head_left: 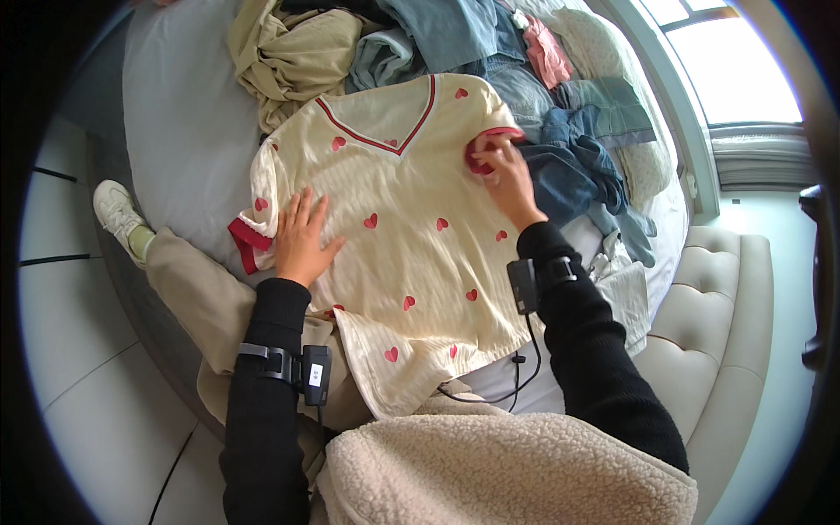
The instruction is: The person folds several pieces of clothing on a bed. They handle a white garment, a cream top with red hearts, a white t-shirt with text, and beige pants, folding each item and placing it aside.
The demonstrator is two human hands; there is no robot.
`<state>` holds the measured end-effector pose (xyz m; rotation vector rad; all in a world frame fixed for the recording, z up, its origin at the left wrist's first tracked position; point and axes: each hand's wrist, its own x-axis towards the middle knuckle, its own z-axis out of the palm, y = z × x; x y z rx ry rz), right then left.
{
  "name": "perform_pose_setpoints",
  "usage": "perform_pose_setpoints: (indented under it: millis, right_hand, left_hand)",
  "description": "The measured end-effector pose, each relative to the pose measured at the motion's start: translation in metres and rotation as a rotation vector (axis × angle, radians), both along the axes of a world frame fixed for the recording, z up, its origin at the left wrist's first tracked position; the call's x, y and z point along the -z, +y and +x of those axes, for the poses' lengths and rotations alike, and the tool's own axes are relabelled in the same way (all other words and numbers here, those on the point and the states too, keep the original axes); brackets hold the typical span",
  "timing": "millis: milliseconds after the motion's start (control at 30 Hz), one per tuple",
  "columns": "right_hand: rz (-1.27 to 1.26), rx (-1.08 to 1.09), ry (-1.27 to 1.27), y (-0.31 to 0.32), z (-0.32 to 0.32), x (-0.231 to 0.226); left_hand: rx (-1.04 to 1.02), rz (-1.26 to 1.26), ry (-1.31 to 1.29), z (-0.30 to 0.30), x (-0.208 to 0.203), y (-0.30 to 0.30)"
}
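Note:
A cream short-sleeved V-neck shirt [429,262] with red hearts lies spread on the bed before me, neckline away from me. Red and white trim edges the neck, and the cuffs are red. On its left side, near the left sleeve, my left hand [304,238] rests flat with the fingers spread. My right hand [507,178] is at the right sleeve's red cuff [477,156], its fingers bent and closed on the fabric; slight blur softens the fingertips. The lower left hem drapes over my leg.
Khaki cloth [302,57], jeans [569,166] and a pink garment [546,51] are heaped beyond the shirt. A tufted headboard [700,306] stands at the right. Cables hang from the devices strapped to my forearms. My shoe [116,210] sticks out at the left.

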<state>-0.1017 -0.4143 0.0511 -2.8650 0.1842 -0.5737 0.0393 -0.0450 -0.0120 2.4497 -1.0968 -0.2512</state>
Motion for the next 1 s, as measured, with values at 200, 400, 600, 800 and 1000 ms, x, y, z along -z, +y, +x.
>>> perform_pose_setpoints:
  millis: [200, 400, 600, 800, 1000]
  right_hand:
    - [0.301, 0.279, -0.104, 0.027, -0.010, 0.018]
    - [0.199, 0.542, -0.106, -0.001, 0.035, 0.002]
    - [0.082, 0.630, -0.030, -0.004, 0.084, -0.020]
    - [0.068, 0.085, -0.012, 0.021, 0.068, -0.006]
    - [0.129, 0.125, 0.159, 0.116, -0.023, 0.032]
  left_hand:
    - [0.011, -0.001, -0.004, -0.003, -0.003, 0.004]
    - [-0.002, -0.013, 0.009, -0.003, -0.002, 0.003]
    - [-0.014, -0.055, 0.048, -0.003, -0.001, 0.003]
    - [-0.019, -0.047, 0.045, -0.002, 0.001, 0.000]
    - [-0.019, -0.063, 0.039, -0.002, -0.015, 0.001]
